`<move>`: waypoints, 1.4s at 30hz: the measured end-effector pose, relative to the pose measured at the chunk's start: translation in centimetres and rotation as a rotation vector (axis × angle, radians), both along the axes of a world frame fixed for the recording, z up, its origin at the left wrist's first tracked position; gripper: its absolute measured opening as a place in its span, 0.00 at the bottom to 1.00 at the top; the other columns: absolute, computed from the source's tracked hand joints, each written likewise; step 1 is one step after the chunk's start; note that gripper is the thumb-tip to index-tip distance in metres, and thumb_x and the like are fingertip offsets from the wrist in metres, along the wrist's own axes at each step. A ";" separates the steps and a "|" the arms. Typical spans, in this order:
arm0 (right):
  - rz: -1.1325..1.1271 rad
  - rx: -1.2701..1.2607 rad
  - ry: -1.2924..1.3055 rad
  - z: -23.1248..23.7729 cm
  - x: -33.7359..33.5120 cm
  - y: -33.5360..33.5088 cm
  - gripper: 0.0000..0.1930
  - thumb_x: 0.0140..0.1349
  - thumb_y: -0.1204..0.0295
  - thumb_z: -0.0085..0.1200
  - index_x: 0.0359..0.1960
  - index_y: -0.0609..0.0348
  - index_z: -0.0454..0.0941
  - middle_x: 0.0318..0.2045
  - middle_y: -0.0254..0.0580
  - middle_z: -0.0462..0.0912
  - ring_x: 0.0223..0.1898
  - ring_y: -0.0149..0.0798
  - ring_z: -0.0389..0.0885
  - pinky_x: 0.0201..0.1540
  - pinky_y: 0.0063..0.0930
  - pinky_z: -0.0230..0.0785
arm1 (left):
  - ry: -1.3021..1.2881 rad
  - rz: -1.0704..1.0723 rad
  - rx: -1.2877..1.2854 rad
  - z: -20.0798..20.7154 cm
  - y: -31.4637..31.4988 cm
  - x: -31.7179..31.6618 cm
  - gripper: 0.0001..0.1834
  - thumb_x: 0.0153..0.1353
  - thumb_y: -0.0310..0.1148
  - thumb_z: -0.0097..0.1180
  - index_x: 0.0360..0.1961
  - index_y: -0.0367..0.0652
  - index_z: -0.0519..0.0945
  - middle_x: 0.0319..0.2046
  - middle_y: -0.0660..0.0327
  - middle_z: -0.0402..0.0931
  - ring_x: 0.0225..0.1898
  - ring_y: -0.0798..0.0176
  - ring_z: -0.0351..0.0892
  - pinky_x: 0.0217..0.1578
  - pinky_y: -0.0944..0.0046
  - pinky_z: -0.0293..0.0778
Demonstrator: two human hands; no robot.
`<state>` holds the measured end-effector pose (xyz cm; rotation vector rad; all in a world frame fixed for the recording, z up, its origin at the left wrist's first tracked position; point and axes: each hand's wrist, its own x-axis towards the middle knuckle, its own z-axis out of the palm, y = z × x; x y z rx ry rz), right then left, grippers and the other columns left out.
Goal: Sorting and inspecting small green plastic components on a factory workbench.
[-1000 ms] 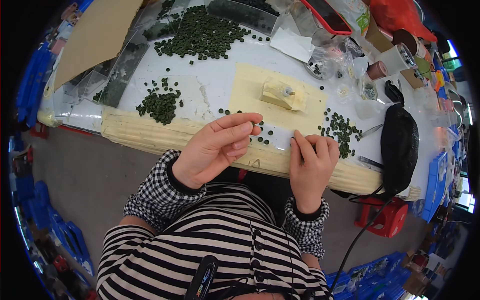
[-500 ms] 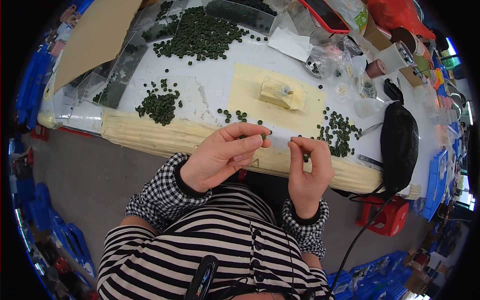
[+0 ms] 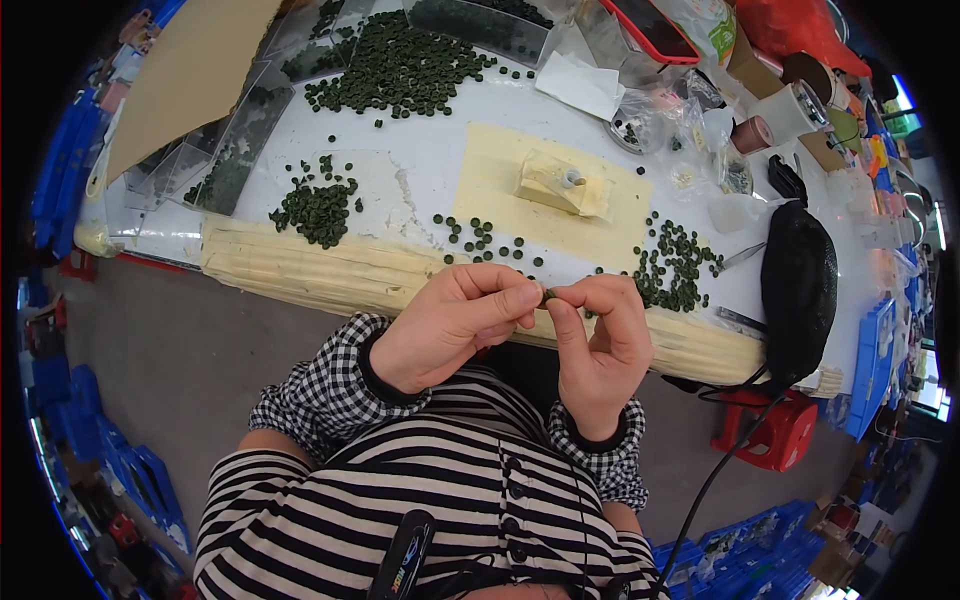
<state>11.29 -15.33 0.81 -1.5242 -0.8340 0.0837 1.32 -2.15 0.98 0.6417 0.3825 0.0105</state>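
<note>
In front of the table's padded edge, my left hand pinches a small dark green disc between thumb and forefinger. The thumb and forefinger of my right hand close on the same disc from the other side; whether a second tiny piece is between them is too small to tell. Just beyond my hands lie several loose green discs. A wrapped block with a short upright peg stands on a cream sheet farther back.
Green discs form a large heap at the back, a smaller pile at left and another at right. Tweezers and a black pouch lie at right. A cardboard sheet covers clear trays at left. A red stool stands below.
My right hand has moved left and my left hand slightly nearer to me, so their fingertips now meet at the disc. More loose discs show beyond my hands.
</note>
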 end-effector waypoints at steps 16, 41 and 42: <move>-0.039 0.022 -0.002 -0.5 -0.3 0.0 0.05 0.54 0.83 0.61 0.33 0.66 0.80 0.31 0.41 0.78 0.34 0.34 0.75 0.37 0.23 0.67 | 0.039 0.032 -0.013 0.6 -0.2 0.1 0.09 0.67 0.34 0.55 0.34 0.39 0.80 0.26 0.67 0.76 0.21 0.80 0.60 0.23 0.80 0.58; 0.065 0.071 0.343 -1.1 -0.1 -0.3 0.03 0.58 0.82 0.58 0.33 0.66 0.78 0.32 0.38 0.77 0.34 0.31 0.74 0.40 0.22 0.66 | 0.054 0.046 0.041 0.5 -0.5 0.4 0.10 0.66 0.35 0.56 0.33 0.39 0.80 0.25 0.67 0.75 0.20 0.81 0.59 0.22 0.80 0.56; 0.025 0.042 0.241 -1.1 -0.2 -0.2 0.04 0.56 0.82 0.59 0.32 0.66 0.79 0.31 0.38 0.77 0.33 0.32 0.74 0.39 0.22 0.66 | 0.058 0.050 0.045 0.4 -0.5 0.4 0.10 0.66 0.35 0.56 0.33 0.39 0.80 0.25 0.67 0.75 0.20 0.81 0.59 0.22 0.80 0.56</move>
